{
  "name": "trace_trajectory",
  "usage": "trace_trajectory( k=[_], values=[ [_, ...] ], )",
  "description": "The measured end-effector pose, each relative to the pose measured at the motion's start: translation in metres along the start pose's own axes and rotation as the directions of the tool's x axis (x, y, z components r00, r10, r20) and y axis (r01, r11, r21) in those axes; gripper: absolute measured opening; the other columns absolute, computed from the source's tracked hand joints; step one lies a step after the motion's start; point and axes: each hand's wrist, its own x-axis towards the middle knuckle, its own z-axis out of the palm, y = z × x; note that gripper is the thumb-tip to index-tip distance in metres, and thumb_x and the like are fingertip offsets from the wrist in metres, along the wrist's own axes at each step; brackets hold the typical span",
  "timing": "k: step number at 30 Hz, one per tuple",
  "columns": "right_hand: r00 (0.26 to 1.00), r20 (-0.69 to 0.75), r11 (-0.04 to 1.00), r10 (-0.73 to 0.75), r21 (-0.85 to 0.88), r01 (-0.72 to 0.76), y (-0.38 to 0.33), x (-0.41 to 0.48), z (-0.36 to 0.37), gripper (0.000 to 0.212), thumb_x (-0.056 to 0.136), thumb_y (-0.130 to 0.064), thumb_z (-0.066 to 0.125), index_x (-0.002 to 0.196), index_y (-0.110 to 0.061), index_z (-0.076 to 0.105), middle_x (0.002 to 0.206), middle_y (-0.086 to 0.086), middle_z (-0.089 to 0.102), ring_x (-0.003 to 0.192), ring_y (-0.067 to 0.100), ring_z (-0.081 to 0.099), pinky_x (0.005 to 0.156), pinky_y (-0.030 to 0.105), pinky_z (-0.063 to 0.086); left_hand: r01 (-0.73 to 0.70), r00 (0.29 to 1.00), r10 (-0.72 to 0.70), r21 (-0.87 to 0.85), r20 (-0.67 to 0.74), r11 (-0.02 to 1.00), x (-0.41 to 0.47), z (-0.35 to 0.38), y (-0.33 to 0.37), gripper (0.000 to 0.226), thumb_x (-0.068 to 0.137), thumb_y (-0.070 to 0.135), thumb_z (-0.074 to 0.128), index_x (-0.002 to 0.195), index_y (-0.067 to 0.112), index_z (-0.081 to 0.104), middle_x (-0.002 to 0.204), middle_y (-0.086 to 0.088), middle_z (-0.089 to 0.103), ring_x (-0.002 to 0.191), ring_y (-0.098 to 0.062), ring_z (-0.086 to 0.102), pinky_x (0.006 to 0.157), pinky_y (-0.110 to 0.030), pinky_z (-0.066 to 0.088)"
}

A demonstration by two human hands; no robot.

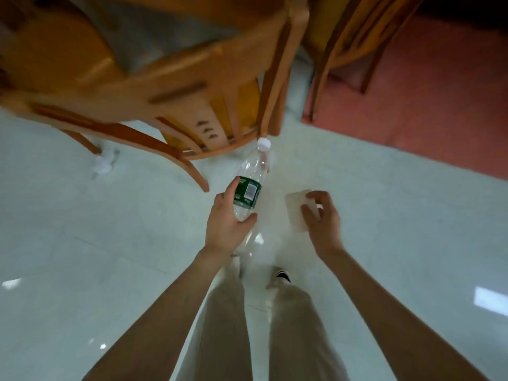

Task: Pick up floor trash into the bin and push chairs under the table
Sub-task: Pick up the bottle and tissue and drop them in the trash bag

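Holding trash in both hands, you stand just behind a chair [192, 89].

Head view: your left hand [229, 218] is wrapped round the bottle [251, 174] below its green label, cap pointing to 12 o'clock. Your right hand [324, 215] pinches a pale card [295, 213] at 1 o'clock. The bottle looks empty, so expect it to be light, slick and easy to crush; the labelled waist is your best hold. Crumpled paper [103, 165] lies on the floor at 10 o'clock. No bin shows.
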Motion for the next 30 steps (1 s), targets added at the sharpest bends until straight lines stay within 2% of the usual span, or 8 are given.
trace_trajectory(
  k=[4, 8, 12, 15, 18, 23, 27, 30],
  values=[
    [0.988, 0.088, 0.991, -0.131, -0.016, 0.132, -0.091, -0.060, -0.039, 0.031, 0.087, 0.000, 0.063, 0.107, -0.023, 0.059, 0.101, 0.000, 0.065, 0.083, 0.020, 0.059, 0.063, 0.018, 0.046, -0.040, 0.988, 0.035, -0.030, -0.152, 0.999, -0.077, -0.064, 0.081, 0.083, 0.076, 0.025, 0.078, 0.141, 0.039, 0.030, 0.112, 0.011, 0.050, 0.102, -0.012, 0.052, 0.087, -0.030, 0.051],
    [0.936, 0.220, 0.958, -0.273, -0.031, 0.287, -0.172, -0.111, -0.052, 0.033, 0.087, -0.002, 0.063, 0.112, -0.025, 0.059, 0.114, -0.014, 0.062, 0.085, 0.002, 0.053, 0.077, 0.013, 0.042, -0.025, 0.947, 0.021, -0.010, -0.322, 1.000, -0.151, -0.128, 0.119, 0.086, 0.075, 0.027, 0.076, 0.142, 0.046, 0.026, 0.114, 0.010, 0.049, 0.098, -0.008, 0.053, 0.080, -0.021, 0.044],
    [0.845, 0.366, 0.914, -0.391, 0.043, 0.404, -0.231, -0.148, -0.032, 0.039, 0.087, -0.002, 0.062, 0.111, -0.031, 0.058, 0.113, -0.009, 0.063, 0.093, 0.015, 0.058, 0.080, 0.030, 0.049, 0.023, 0.869, -0.039, -0.039, -0.493, 0.999, -0.208, -0.188, 0.122, 0.086, 0.074, 0.029, 0.075, 0.140, 0.052, 0.025, 0.115, 0.013, 0.048, 0.098, -0.007, 0.054, 0.082, -0.022, 0.045],
    [0.739, 0.482, 0.866, -0.471, 0.094, 0.491, -0.264, -0.175, 0.007, 0.041, 0.086, -0.001, 0.063, 0.114, -0.030, 0.058, 0.121, -0.012, 0.062, 0.110, 0.013, 0.057, 0.090, 0.037, 0.052, 0.065, 0.773, -0.089, -0.060, -0.628, 0.996, -0.250, -0.225, 0.105, 0.087, 0.073, 0.030, 0.074, 0.141, 0.052, 0.024, 0.117, 0.013, 0.047, 0.099, -0.006, 0.053, 0.082, -0.020, 0.043],
    [0.619, 0.596, 0.823, -0.512, 0.132, 0.553, -0.277, -0.209, 0.054, 0.041, 0.086, 0.002, 0.063, 0.116, -0.026, 0.058, 0.124, -0.014, 0.060, 0.117, 0.007, 0.054, 0.102, 0.037, 0.047, 0.155, 0.663, -0.197, -0.125, -0.722, 0.980, -0.295, -0.247, 0.076, 0.086, 0.073, 0.033, 0.073, 0.140, 0.054, 0.022, 0.117, 0.015, 0.046, 0.099, -0.007, 0.054, 0.081, -0.023, 0.046],
    [0.448, 0.762, 0.782, -0.467, 0.120, 0.611, -0.266, -0.277, 0.139, 0.047, 0.084, 0.000, 0.063, 0.117, -0.033, 0.056, 0.122, -0.019, 0.058, 0.108, 0.016, 0.057, 0.092, 0.049, 0.051, 0.267, 0.500, -0.356, -0.250, -0.790, 0.931, -0.379, -0.270, 0.015, 0.083, 0.076, 0.040, 0.071, 0.141, 0.056, 0.021, 0.115, 0.016, 0.046, 0.098, -0.003, 0.053, 0.077, -0.021, 0.045],
    [0.324, 0.839, 0.746, -0.436, 0.135, 0.652, -0.254, -0.347, 0.217, 0.049, 0.082, 0.003, 0.061, 0.116, -0.032, 0.055, 0.121, -0.004, 0.062, 0.097, 0.020, 0.056, 0.083, 0.035, 0.048, 0.349, 0.385, -0.430, -0.302, -0.817, 0.887, -0.445, -0.296, -0.043, 0.083, 0.078, 0.039, 0.070, 0.141, 0.056, 0.019, 0.113, 0.016, 0.045, 0.096, -0.003, 0.053, 0.074, -0.020, 0.042],
    [0.250, 0.885, 0.744, -0.392, 0.145, 0.652, -0.246, -0.405, 0.279, 0.048, 0.080, 0.004, 0.059, 0.117, -0.028, 0.057, 0.123, -0.005, 0.061, 0.095, 0.016, 0.053, 0.081, 0.027, 0.042, 0.410, 0.330, -0.439, -0.291, -0.836, 0.864, -0.496, -0.324, -0.094, 0.085, 0.077, 0.037, 0.073, 0.143, 0.052, 0.021, 0.114, 0.013, 0.045, 0.095, -0.006, 0.054, 0.072, -0.018, 0.041]
  ],
)
